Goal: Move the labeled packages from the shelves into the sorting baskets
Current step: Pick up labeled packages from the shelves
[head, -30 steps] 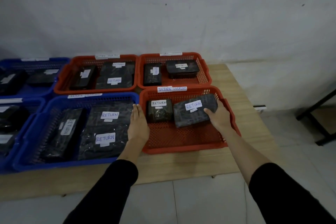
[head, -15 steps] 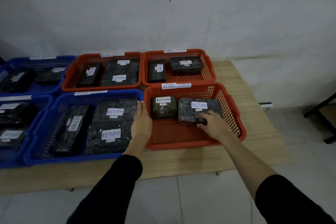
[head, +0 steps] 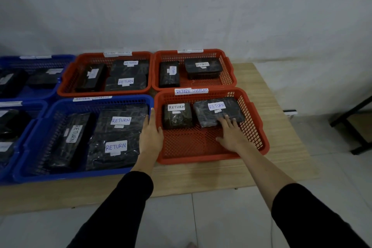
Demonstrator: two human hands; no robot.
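In the near red basket point(head: 254, 127) on the counter point(head: 281, 147), two black packages labeled RETURN lie side by side. The right hand point(head: 231, 135), grip wide, rests its fingertips point(head: 227, 117) on the right package point(head: 218, 111). The left hand point(head: 150, 133), fingers straight, lies against the basket's left wall beside the left package point(head: 177, 116).

Head cam, single view, wide-angle.
Looks fwd and down from above the table point(head: 281, 143); baskets mid-frame, wall behind, floor and forearms nearest the lens.
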